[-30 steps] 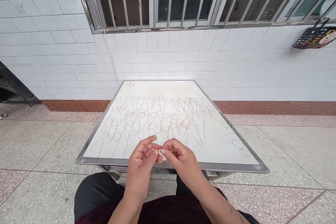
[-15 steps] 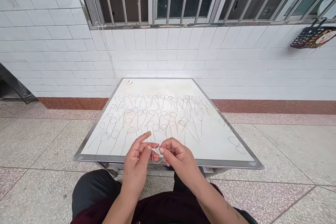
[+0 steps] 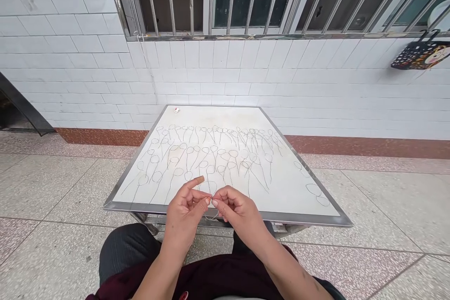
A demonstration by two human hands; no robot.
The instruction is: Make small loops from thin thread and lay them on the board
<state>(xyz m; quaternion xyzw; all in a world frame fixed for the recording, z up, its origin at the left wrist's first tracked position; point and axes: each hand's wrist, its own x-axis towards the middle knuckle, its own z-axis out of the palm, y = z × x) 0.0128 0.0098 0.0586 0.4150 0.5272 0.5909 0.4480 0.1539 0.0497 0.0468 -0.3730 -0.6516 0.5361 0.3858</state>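
Head camera view: a thin wire loop (image 3: pixel 211 219) is held by both hands over the near edge of a white-topped table (image 3: pixel 281 199), its curve hanging just below the meeting fingertips. One part of the wire is pinched narrowly between the thumb and forefinger of the left hand (image 3: pixel 184 211), while another finger of that hand is extended up and away. Close beside it, the wire is pinched just as narrowly by the thumb and forefinger of the right hand (image 3: pixel 239 212), whose other fingers are curled in; whether the two sets of fingertips actually touch cannot be told. Beyond the hands, the tabletop is covered by many looped wires (image 3: pixel 178 172) with thin tails, laid in rough rows and partly overlapped toward the right of the far row. Several more rings (image 3: pixel 322 201) are placed near the right edge, apart from the rows. A small red-and-white object (image 3: pixel 176 110) is set near the far left corner. The table is framed by a grey metal rim (image 3: pixel 302 218) and placed near a white tiled wall (image 3: pixel 70 61), above which a window is fronted by metal bars (image 3: pixel 230 0). From these, at the right, a patterned bag (image 3: pixel 418 55) is hung.
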